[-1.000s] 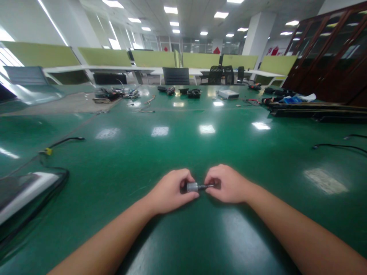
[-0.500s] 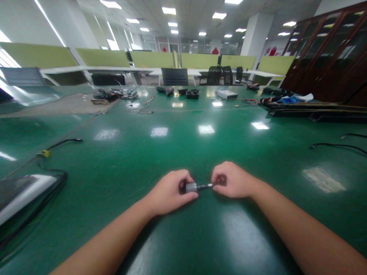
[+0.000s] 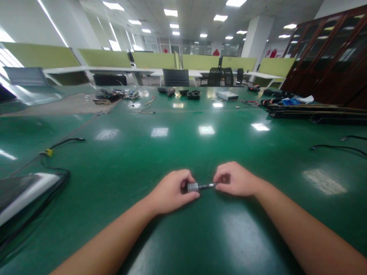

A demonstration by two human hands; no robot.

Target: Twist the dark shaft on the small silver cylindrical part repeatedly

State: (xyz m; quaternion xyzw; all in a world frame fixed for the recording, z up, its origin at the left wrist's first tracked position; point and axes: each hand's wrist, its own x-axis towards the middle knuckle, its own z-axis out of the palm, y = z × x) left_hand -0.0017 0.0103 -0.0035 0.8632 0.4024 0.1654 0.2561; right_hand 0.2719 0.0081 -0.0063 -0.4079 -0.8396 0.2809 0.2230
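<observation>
My left hand (image 3: 174, 192) is closed round the handle of a small screwdriver (image 3: 193, 186). The handle is dark with a grey, clear-looking front end, and a slim dark shaft with a bright metal end points to the right. At the tip of that shaft, my right hand (image 3: 236, 179) has its thumb and forefinger in a pinch. Whether a separate bit sits between those fingers is too small and blurred to tell. Both hands are low over the green tabletop (image 3: 183, 152), close to its near side.
At the left lies a grey-and-black device (image 3: 28, 194) with a black cable (image 3: 67, 142). Cables (image 3: 338, 147) lie at the right. Dark panels (image 3: 312, 111) are stacked at the right rear. Electronic parts (image 3: 117, 96) and a flat metal box (image 3: 228, 95) line the far side.
The whole view has shifted slightly. My right hand has moved a touch to the right, showing slightly more of the shaft tip. My left hand keeps its hold on the screwdriver.
</observation>
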